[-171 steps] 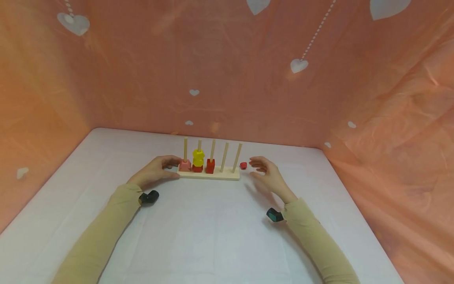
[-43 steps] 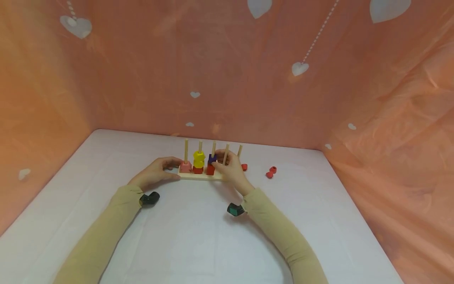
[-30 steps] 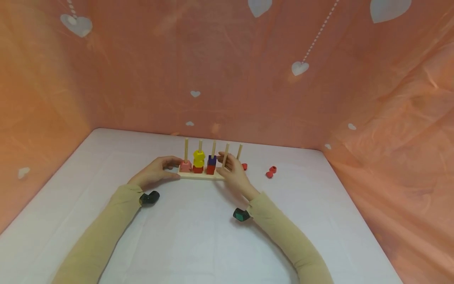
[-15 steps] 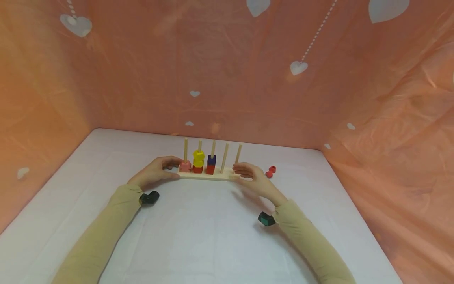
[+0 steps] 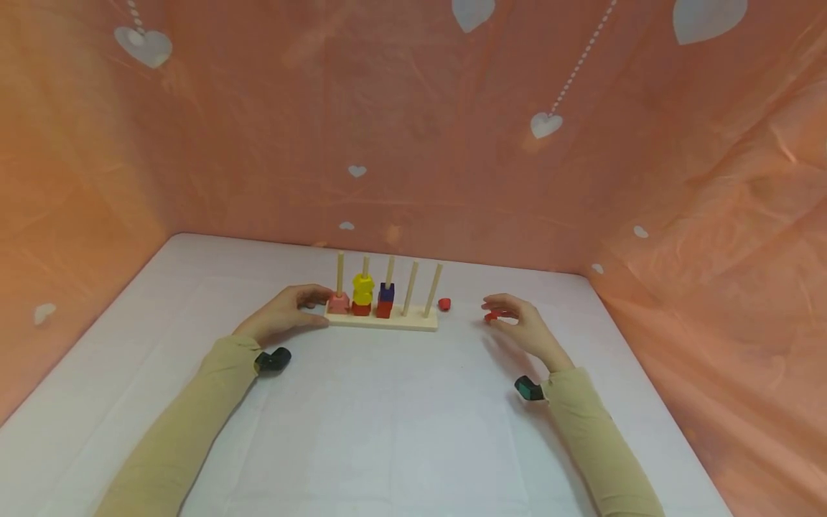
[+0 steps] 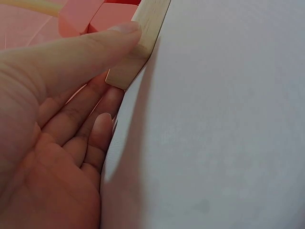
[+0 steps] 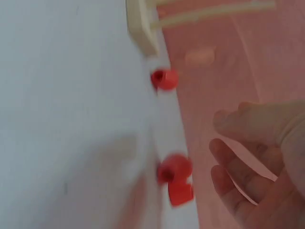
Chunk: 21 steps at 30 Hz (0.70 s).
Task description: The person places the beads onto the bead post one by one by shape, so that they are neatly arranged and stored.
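A wooden peg stand [image 5: 388,324] lies on the table with several upright pegs. My left hand [image 5: 281,314] holds its left end, thumb on the front edge and fingers behind, as the left wrist view shows. The leftmost peg carries a pink block [image 5: 338,303]. On the second, yellow beads [image 5: 363,289] sit over a red block [image 5: 361,309]; on the third, a purple block [image 5: 386,292] tops a red one [image 5: 384,310]. My right hand [image 5: 526,332] reaches with parted, bent fingers at two red beads [image 7: 175,167], which stand apart from its fingertips in the right wrist view.
Another red bead [image 5: 444,304] lies just off the stand's right end. Two bare pegs [image 5: 433,291] rise on that side. A small dark piece [image 5: 309,305] shows behind the left hand. A pink curtain [image 5: 413,143] with hearts encloses the white table [image 5: 388,431].
The purple block now sits on the third peg, released by my right hand. That hand has since moved right, past the single red bead, to the pair. My left hand stays on the stand.
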Available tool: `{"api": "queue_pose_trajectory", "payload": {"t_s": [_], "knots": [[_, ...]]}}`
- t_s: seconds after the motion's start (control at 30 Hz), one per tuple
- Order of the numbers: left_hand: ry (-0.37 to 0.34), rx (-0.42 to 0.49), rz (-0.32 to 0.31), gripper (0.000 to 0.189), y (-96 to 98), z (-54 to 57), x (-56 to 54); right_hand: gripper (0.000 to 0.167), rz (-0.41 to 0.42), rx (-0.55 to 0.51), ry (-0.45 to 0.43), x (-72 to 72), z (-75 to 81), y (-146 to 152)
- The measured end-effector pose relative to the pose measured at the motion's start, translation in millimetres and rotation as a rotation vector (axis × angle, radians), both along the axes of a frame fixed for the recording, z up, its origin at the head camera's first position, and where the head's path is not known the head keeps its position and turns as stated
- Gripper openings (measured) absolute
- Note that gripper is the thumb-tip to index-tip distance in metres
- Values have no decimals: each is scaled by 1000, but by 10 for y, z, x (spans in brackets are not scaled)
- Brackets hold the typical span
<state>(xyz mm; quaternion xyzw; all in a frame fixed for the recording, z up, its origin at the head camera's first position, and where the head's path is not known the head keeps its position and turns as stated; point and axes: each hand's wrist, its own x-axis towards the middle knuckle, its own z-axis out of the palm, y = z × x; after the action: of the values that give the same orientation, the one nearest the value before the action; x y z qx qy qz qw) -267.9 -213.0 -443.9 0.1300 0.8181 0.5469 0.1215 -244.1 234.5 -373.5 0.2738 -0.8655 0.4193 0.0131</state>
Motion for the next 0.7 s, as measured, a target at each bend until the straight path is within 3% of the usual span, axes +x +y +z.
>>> {"api": "queue_pose_trajectory", "payload": {"t_s": [0.3, 0.53, 0.7], "knots": [[-11, -9, 11, 66, -6, 28, 19, 30, -74, 60, 2, -263, -314, 245], [-13, 1, 0, 65, -10, 14, -2, 32, -100, 116, 1, -388, -386, 281], [-20, 28, -6, 63, -2, 4, -4, 24, -84, 97, -7, -407, -445, 277]]}}
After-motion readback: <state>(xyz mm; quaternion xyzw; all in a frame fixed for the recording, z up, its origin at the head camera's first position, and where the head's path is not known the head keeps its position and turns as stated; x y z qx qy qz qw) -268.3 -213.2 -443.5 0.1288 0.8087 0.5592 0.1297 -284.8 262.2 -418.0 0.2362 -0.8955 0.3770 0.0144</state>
